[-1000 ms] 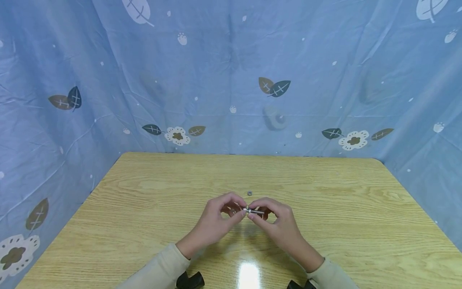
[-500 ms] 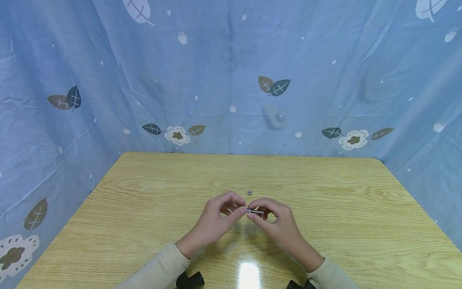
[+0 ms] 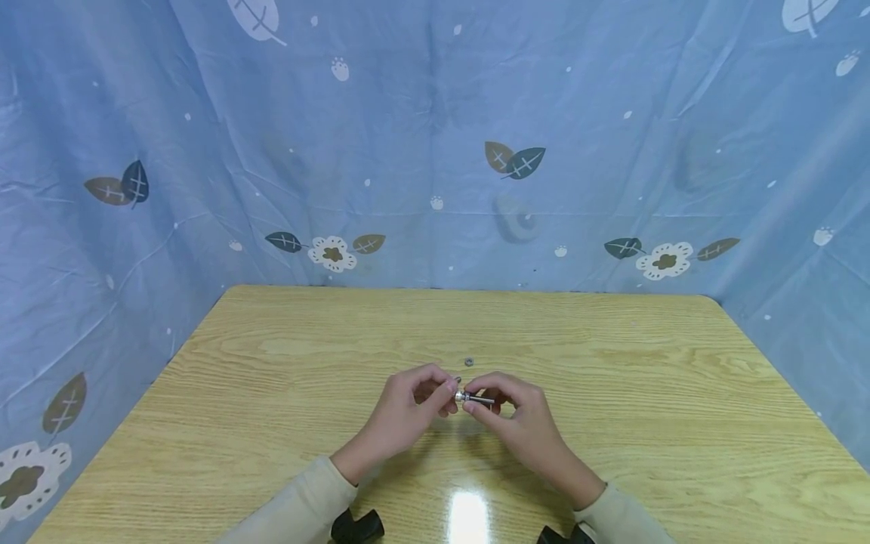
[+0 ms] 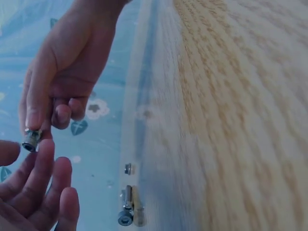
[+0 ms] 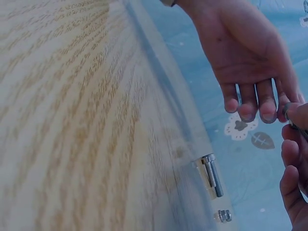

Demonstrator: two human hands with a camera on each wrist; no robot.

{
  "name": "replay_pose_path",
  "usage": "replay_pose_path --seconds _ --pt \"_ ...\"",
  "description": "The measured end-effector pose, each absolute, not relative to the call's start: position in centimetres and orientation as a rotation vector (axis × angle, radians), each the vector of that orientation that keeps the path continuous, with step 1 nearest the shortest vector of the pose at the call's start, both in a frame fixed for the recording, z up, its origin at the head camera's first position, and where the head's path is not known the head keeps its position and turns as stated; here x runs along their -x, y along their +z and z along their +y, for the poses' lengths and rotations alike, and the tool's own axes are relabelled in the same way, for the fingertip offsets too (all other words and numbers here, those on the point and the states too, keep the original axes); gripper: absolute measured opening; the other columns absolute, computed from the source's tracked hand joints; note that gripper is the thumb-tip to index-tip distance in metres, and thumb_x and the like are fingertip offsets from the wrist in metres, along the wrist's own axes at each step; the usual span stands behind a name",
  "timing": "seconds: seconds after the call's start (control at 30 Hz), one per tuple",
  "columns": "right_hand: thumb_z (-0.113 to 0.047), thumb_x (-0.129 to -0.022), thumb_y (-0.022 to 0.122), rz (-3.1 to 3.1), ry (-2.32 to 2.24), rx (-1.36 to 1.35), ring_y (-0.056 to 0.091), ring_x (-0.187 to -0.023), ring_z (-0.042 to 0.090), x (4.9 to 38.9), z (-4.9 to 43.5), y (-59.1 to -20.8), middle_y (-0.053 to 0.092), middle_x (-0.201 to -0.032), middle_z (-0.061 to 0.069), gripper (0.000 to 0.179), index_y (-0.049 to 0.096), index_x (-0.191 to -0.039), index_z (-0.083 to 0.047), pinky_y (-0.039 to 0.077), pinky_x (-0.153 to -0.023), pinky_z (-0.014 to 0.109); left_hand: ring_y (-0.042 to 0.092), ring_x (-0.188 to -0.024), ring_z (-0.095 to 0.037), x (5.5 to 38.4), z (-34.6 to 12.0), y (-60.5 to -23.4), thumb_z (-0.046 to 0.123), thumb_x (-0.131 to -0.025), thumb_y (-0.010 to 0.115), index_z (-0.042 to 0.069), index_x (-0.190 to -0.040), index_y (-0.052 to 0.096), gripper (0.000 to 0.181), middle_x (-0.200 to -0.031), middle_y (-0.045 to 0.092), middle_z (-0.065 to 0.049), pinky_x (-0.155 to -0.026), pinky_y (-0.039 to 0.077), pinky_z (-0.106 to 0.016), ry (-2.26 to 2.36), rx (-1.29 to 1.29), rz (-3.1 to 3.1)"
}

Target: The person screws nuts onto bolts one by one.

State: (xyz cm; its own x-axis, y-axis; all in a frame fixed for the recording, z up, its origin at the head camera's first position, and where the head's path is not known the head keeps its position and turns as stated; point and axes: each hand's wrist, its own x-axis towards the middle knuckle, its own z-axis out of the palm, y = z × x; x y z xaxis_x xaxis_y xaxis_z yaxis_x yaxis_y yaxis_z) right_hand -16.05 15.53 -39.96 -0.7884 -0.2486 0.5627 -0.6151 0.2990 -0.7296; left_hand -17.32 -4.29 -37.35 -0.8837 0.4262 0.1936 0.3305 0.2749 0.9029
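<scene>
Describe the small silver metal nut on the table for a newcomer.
On the yellowish wood-grain table, look just past the bare left hand and right hand. The nut lies there: squat, lacking the long threaded shank of the silver metal bolt beside it.

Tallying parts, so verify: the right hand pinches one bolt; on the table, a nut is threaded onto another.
Not threaded: the right wrist view shows the nut apart from the tabletop socket-head bolt. The right hand does pinch one bolt.

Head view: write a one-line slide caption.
Right hand pinching a small bolt, left hand close at its end, above a wood-grained table with a nut lying beyond.
</scene>
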Motion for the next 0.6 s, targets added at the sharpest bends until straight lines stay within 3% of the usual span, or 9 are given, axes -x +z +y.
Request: replay_pose_path --seconds 0.13,0.23,0.4,0.6 --pt "-0.008 -0.086 0.073 -2.255 1.494 -0.766 0.062 -0.071 0.008 16.1 15.64 -39.91 0.072 -0.093 -0.001 0.017 0.07 -0.1 -0.017 0.052 -0.06 0.023 0.067 -0.083 -0.016 17.62 -4.43 -37.6 0.026 -0.094 0.064 0.021 -0.1 0.067 0.008 -0.093 0.07 0.003 -0.074 0.056 -0.029 1.662 -0.775 2.466" --pt "-0.009 -0.086 0.073 -2.25 1.501 -0.764 0.061 -0.07 0.007 16.11 15.65 -39.88 0.072 -0.092 -0.002 0.017 0.07 -0.099 -0.019 0.052 -0.059 0.022 0.064 -0.088 -0.01 17.6 -4.48 -37.54 0.025 -0.093 0.066 0.021 -0.105 0.065 0.013 -0.101 0.067 0.005 -0.076 0.053 -0.027 1.641 -0.801 2.469" --pt "-0.009 -0.086 0.073 -2.246 1.504 -0.764 0.061 -0.069 0.007 16.07 15.63 -39.96 0.072 -0.092 -0.002 0.018 0.07 -0.1 -0.019 0.052 -0.059 0.022 0.065 -0.083 -0.012 17.44 -4.44 -37.53 0.026 -0.096 0.062 0.024 -0.106 0.065 0.011 -0.098 0.068 0.004 -0.073 0.054 -0.027 1.637 -0.781 2.442" --pt "-0.007 -0.085 0.073 -2.247 1.497 -0.743 0.06 -0.069 0.006 16.12 15.64 -40.11 0.072 -0.092 -0.002 0.019 0.07 -0.099 -0.019 0.051 -0.059 0.022 0.064 -0.088 -0.01 17.41 -4.37 -37.5 0.025 -0.094 0.065 0.023 -0.108 0.063 0.014 -0.101 0.066 0.007 -0.08 0.051 -0.031 1.606 -0.788 2.481"
